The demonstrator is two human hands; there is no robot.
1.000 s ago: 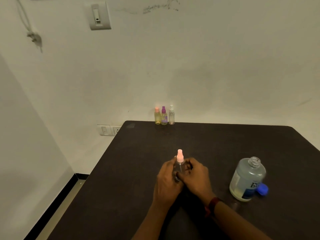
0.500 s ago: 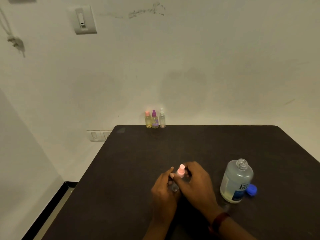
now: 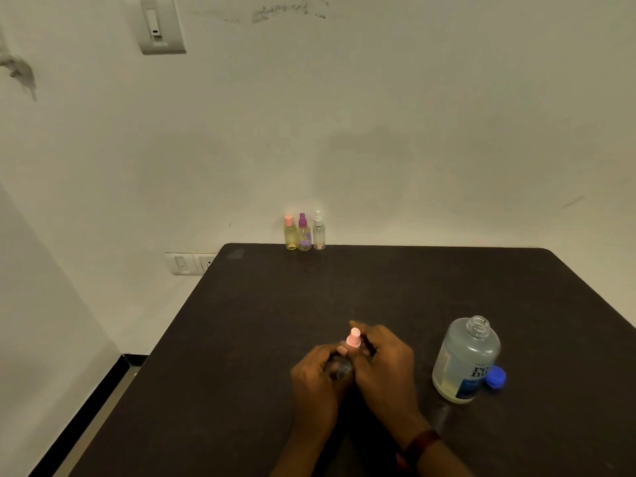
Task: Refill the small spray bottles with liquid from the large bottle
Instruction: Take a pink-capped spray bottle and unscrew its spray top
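Your left hand [image 3: 316, 380] has its grip closed round the clear body of the small spray bottle [image 3: 342, 368], low over the near middle of the tabletop [image 3: 241, 339]. I cannot tell whether the base rests on the surface. Your right hand [image 3: 385, 366] is curled in at the neck, gripping just under the pink spray head [image 3: 353, 338] (the fingertips are mostly hidden behind it). I can't tell from here whether that head is going on or coming off.

Here is what could go wrong:

- The bottle leans rather than standing straight. If the head is loose and there is liquid inside, a further tilt could spill it over your fingers.
- A twist at that angle could cross the threads, and the head would then seat crooked and leak.
- A wet or hard squeeze on the thin clear body could let it slip or push liquid up the neck.
- The large bottle [image 3: 466, 359] stands uncapped near your right forearm. A careless swing of that wrist or elbow would likely tip it and flood the tabletop.
- Its blue cap [image 3: 495, 377] lies against its base and could be nudged away.
- The light is dim and the plastic is clear, so the fill level will be hard to judge.

The three spray bottles [image 3: 304, 232] at the far edge are well apart from all this.
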